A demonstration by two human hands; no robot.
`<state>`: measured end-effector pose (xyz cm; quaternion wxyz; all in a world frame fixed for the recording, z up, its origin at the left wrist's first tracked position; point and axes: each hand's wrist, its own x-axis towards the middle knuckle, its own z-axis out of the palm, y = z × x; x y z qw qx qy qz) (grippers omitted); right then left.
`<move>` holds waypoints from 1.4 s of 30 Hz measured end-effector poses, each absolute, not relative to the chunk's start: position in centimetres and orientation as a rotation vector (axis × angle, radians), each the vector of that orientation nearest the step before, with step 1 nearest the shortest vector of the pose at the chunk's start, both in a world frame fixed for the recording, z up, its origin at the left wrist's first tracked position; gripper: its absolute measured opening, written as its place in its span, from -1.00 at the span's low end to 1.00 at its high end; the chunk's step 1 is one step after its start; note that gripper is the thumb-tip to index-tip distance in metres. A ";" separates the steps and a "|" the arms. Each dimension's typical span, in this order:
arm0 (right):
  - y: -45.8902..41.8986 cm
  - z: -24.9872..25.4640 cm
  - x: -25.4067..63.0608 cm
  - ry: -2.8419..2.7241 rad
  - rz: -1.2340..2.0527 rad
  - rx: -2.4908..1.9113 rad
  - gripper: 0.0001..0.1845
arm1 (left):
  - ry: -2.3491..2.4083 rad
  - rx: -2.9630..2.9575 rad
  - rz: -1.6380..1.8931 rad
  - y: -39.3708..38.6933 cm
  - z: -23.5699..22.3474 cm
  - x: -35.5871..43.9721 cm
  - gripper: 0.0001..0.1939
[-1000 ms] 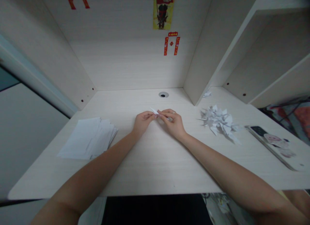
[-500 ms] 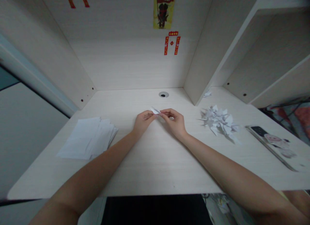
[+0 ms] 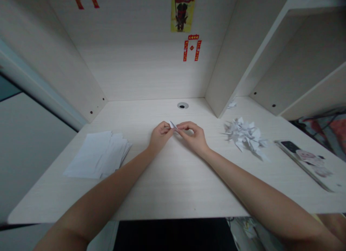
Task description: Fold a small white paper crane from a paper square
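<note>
A small piece of folded white paper (image 3: 173, 125) is pinched between my two hands over the middle of the desk. My left hand (image 3: 160, 135) grips its left side between thumb and fingers. On the other side, my right hand (image 3: 194, 135) holds it with thumb and forefinger. Fingertips hide the paper's lower part. Off to the left lies a fanned stack of white paper sheets (image 3: 94, 153). To the right of my right hand is a heap of small folded white paper pieces (image 3: 244, 134) with pointed ends.
A phone in a decorated case (image 3: 305, 164) lies near the desk's right side. The desk (image 3: 162, 193) has a round cable hole (image 3: 182, 105) at the back. An upright divider (image 3: 227, 74) stands behind the heap. Red and yellow stickers (image 3: 183, 13) are on the back panel.
The folded paper has tilted between my fingertips and now shows a more upright white flap. My hands have barely shifted.
</note>
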<state>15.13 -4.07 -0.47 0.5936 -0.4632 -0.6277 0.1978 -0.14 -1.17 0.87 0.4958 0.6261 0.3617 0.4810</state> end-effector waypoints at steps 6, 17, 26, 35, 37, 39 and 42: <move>-4.2 -0.3 15.0 -1.485 0.470 -1.037 -0.90 | 0.847 1.621 1.215 -1.0 0.6 -0.2 -0.82; -4.2 -0.4 15.1 -1.470 0.487 -1.038 -0.90 | 0.860 1.786 1.359 -0.9 0.4 -0.2 -0.86; -4.6 0.1 14.8 -1.421 0.530 -1.099 -0.87 | 0.876 1.596 1.312 -0.8 0.3 0.1 -0.82; -4.2 -0.1 14.9 -1.359 0.620 -1.103 -0.80 | 0.852 1.544 1.275 -0.7 -0.1 0.1 -0.75; -4.2 -0.1 14.9 -1.354 0.633 -1.081 -0.81 | 0.868 1.558 1.283 -0.8 0.0 0.1 -0.75; -4.1 -0.1 14.9 -1.358 0.631 -1.073 -0.82 | 0.878 1.559 1.289 -0.8 0.0 0.1 -0.76; -4.1 -0.1 14.9 -1.376 0.587 -1.101 -0.84 | 0.884 1.545 1.286 -0.8 0.0 0.1 -0.76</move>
